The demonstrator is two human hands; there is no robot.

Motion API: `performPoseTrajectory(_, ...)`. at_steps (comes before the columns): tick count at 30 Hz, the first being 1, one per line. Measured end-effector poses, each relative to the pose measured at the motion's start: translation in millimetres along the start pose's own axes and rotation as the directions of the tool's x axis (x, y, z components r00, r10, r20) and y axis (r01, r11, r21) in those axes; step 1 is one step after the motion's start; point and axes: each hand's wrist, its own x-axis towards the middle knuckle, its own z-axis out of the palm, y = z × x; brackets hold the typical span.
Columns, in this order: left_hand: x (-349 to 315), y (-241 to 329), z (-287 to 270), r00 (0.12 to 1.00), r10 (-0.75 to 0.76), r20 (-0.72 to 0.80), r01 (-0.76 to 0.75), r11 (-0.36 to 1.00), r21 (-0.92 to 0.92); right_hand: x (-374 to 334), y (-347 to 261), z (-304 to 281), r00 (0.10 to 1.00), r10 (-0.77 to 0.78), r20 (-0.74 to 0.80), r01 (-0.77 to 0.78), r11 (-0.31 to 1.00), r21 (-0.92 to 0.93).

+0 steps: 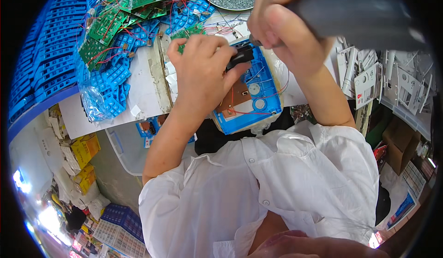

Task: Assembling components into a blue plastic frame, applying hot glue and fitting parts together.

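Left pinching, right gripping

I have the left hand (203,66) pinching a black part (242,56) over the blue case (265,78), which overhangs the table's (143,88) near edge; the right hand (295,38) clamps its fingers around a blurred dark tool (357,18).

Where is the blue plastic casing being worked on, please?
In the head view, the blue casing sits slightly right of centre, overhanging the near edge of the white table, right of the left hand.

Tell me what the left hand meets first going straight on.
Beyond the black part seemingly in its pinch, the left hand would likely meet the right hand first, up and to the right; depth is unclear.
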Motion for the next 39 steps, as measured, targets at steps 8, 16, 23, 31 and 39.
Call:
performPoseTrajectory(8, -10.2, -6.2, 15.1, 0.998, -0.029, -0.047, 0.027, 0.998, -0.051, 2.6, 39.2, -17.4, 0.967, -0.103, 0.235, 0.185, 0.915, -0.360)
performPoseTrajectory(16, -6.0, -7.9, 16.5, 0.999, -0.011, -0.037, 0.006, 0.993, -0.119, 9.2, 60.5, -39.7, 0.883, -0.102, 0.459, 0.062, 0.993, 0.102)
performPoseTrajectory(23, -6.3, -7.0, 5.3, 0.998, 0.033, 0.052, -0.023, 0.982, -0.189, 26.4, -3.6, -8.3, 0.959, -0.014, 0.282, -0.017, 0.994, 0.108)
performPoseTrajectory(31, -98.0, -12.0, -110.0, 0.963, -0.270, 0.020, 0.270, 0.957, -0.102, 29.5, -64.4, -29.2, 0.799, -0.562, -0.216, 0.535, 0.827, -0.171)
performPoseTrajectory(39, -448.4, -150.2, -82.1, 0.034, -0.848, 0.529, 0.995, -0.022, -0.100, -28.7, -69.3, -26.9, 0.670, -0.736, 0.099, 0.648, 0.514, -0.562)
